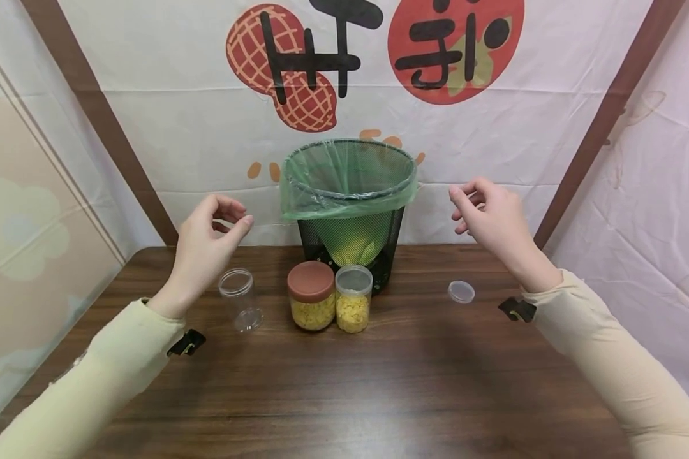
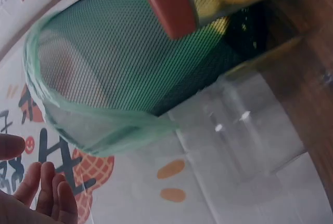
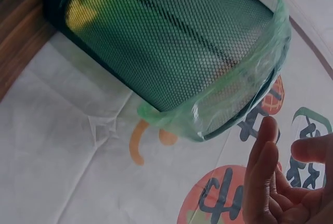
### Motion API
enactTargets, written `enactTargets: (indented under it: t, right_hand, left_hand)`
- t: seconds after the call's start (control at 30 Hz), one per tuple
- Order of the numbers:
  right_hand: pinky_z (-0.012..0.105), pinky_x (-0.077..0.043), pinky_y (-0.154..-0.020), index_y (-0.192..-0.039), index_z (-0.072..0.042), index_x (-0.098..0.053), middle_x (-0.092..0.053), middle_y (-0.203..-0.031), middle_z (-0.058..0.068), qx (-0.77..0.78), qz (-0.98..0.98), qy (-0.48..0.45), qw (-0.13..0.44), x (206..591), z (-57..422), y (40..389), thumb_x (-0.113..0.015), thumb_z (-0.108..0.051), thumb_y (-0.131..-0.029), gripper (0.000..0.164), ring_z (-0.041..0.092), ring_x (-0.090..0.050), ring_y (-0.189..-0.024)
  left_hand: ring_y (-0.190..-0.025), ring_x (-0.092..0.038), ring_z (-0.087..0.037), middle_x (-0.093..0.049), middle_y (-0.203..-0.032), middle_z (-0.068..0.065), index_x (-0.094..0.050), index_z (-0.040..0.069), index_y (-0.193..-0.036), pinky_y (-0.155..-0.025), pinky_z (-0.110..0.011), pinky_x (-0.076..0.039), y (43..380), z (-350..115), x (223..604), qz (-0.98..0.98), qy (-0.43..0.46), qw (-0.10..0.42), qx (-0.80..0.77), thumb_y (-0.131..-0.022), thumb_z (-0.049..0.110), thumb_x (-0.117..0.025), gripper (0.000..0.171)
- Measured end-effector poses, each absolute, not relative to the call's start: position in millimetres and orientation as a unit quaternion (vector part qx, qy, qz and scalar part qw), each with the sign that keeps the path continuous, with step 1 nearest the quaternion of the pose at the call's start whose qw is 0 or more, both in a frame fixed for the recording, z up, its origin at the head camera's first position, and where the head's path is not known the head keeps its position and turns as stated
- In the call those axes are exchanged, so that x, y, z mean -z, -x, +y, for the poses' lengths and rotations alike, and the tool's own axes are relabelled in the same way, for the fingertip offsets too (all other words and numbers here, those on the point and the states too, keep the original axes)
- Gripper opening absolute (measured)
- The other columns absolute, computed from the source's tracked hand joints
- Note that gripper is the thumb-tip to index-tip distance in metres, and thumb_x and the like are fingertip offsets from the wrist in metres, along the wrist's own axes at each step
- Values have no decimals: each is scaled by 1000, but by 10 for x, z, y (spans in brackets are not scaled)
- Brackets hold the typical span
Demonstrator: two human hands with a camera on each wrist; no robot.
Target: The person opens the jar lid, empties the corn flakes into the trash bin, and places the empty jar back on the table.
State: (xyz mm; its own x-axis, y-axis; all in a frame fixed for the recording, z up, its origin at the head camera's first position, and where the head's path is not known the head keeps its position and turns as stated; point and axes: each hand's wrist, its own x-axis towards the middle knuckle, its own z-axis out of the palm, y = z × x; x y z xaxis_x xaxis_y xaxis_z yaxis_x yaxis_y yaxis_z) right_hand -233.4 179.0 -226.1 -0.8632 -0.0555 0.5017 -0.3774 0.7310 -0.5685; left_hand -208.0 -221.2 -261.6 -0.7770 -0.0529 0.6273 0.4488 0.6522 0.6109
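Observation:
My left hand (image 1: 207, 239) hovers at the left, fingers loosely bent and holding nothing. Below it an uncapped clear jar (image 1: 241, 296) stands upright on the table. On the other side, my right hand (image 1: 490, 217) is raised beside the bin, its fingers relaxed and also without anything in them. A small clear lid (image 1: 461, 292) lies on the table under that hand. Between the hands stand a jar with a reddish-brown lid (image 1: 311, 296) and a slimmer clear-lidded jar (image 1: 353, 299), touching or nearly so, both containing yellow flakes.
Behind the two filled jars is a black mesh bin (image 1: 393, 239) lined with a green plastic bag (image 1: 350, 210), something yellow in its bottom. The dark wooden table (image 1: 344, 395) ends at a white printed cloth (image 1: 207, 127) at the back, and cloth walls rise on both sides.

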Motion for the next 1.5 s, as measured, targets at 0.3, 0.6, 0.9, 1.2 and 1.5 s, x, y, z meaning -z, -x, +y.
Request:
enactTargets:
  t: [0.3, 0.6, 0.9, 1.2, 1.5]
  right_hand:
    - [22, -45, -55, -100, -14, -64, -70, -78, 2, -329, -913, -128, 204, 2429, 1853, 2146, -49, -49, -94, 38, 14, -67, -61]
    - [22, -46, -59, -97, -18, -64, -66, -74, -5, -296, -922, -137, 211, 2709, 1885, 1978, -52, -44, -94, 28, 4, -64, -59]
    - [25, -43, -58, -95, -20, -62, -66, -70, -7, -278, -931, -129, 197, 2969, 1984, 1842, -50, -44, -95, 26, 10, -63, -61]
    - [40, -50, -78, -107, -15, -59, -69, -99, 1, -278, -940, -141, 141, 3256, 1995, 1814, -50, -42, -96, 31, 17, -67, -87]
    - [48, -49, -89, -120, -4, -55, -65, -115, 18, -268, -947, -148, 96, 3434, 1890, 1901, -54, -41, -94, 46, 32, -64, -103]
  left_hand:
    - [-86, -53, -3, -59, -100, 1, -59, 8, -105, -72, -15, -42, 1896, -2208, 2815, -862, 118, 290, 398, -90, 23, -62, 21]
    - [-83, -54, -1, -60, -100, -1, -59, 7, -105, -71, -14, -42, 1694, -2198, 3025, -857, 105, 290, 412, -90, 18, -64, 20]
    - [-85, -49, -2, -59, -102, -1, -60, 9, -105, -73, -19, -40, 1554, -2284, 3260, -873, 80, 283, 389, -89, 17, -65, 19]
    - [-94, -45, -16, -60, -98, -5, -61, 7, -107, -79, -26, -34, 1418, -2371, 3439, -891, 102, 284, 340, -86, 13, -67, 23]
    - [-94, -44, -14, -61, -107, -5, -61, 11, -110, -79, -28, -32, 1297, -2412, 3513, -909, 114, 270, 295, -84, 14, -69, 27]
